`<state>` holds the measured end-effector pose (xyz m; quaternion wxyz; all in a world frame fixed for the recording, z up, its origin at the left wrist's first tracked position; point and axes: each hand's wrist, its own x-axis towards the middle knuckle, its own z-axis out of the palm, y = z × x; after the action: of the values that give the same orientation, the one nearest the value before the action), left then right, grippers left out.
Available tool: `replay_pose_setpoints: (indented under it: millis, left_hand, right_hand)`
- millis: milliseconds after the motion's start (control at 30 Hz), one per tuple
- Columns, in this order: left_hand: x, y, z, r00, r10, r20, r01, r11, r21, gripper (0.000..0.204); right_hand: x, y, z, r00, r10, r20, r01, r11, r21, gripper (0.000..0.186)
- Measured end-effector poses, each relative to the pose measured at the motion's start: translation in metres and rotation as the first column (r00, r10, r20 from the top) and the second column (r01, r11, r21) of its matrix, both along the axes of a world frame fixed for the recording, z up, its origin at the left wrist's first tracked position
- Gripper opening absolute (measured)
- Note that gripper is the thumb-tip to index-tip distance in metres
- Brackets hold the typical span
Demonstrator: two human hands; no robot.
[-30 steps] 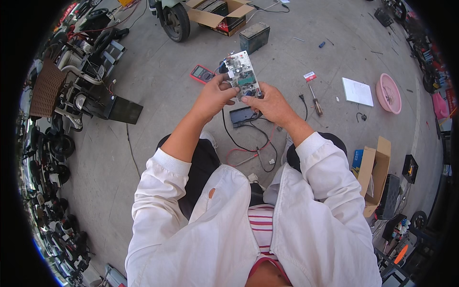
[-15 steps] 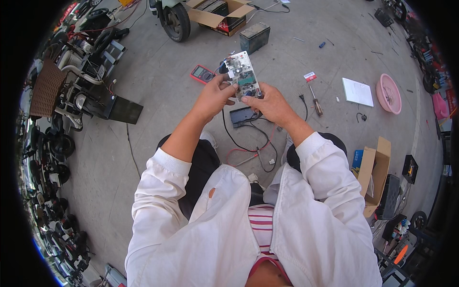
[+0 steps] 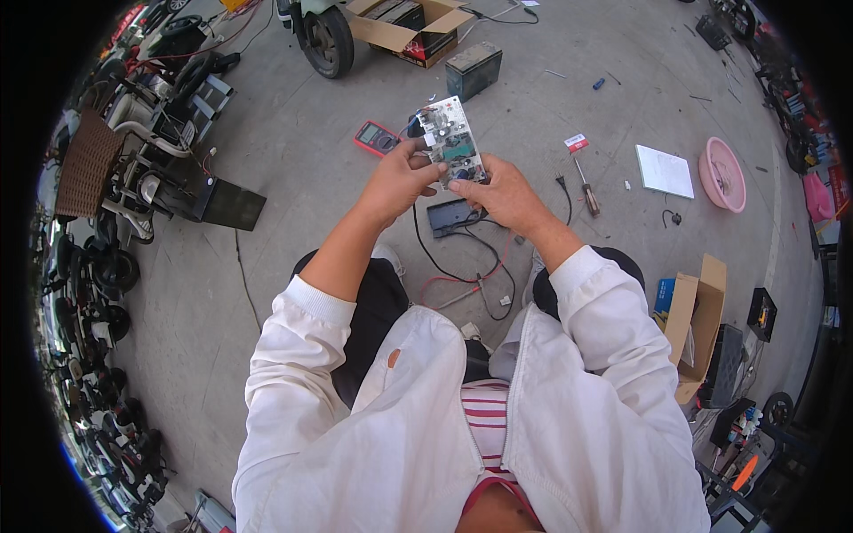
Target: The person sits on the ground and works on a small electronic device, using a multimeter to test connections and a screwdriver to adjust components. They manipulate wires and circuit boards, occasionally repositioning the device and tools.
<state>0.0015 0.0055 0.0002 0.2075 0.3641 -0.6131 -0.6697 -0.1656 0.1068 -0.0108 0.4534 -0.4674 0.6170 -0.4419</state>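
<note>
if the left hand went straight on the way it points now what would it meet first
The circuit board, which the left hand is gripping. Past it, roughly in line, stands the dark block-shaped battery, though depth is unclear: the hand seems held higher and might pass above it.

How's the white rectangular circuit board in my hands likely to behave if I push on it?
The white rectangular circuit board is probably stiff, since it looks flat between your left hand and right hand. Its crowded raised components could be fragile if pressed.
</note>
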Motion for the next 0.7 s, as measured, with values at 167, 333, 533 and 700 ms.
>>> replay_pose_setpoints:
  millis: [167,333,533,700]
  left_hand:
    - [-0.0002,0.0008,0.0013,1.000,-0.006,0.023,0.006,1.000,0.009,0.059]
    - [-0.0008,0.0021,0.0012,1.000,-0.005,0.031,0.005,1.000,0.017,0.057]
    - [0.0001,-0.0009,-0.0042,1.000,-0.008,0.016,0.008,1.000,0.004,0.051]
    - [0.0004,-0.0003,-0.0034,1.000,-0.007,0.014,0.007,1.000,0.005,0.049]
  right_hand:
    - [-0.0008,0.0001,-0.0019,1.000,0.001,-0.020,-0.001,1.000,-0.010,0.031]
    - [-0.0011,0.0005,-0.0034,1.000,0.008,-0.005,-0.008,1.000,-0.005,0.030]
    - [-0.0013,-0.0004,-0.0036,1.000,-0.015,-0.028,0.015,1.000,-0.002,0.034]
    - [-0.0008,0.0006,0.0001,0.999,-0.014,-0.035,0.014,1.000,0.010,0.035]
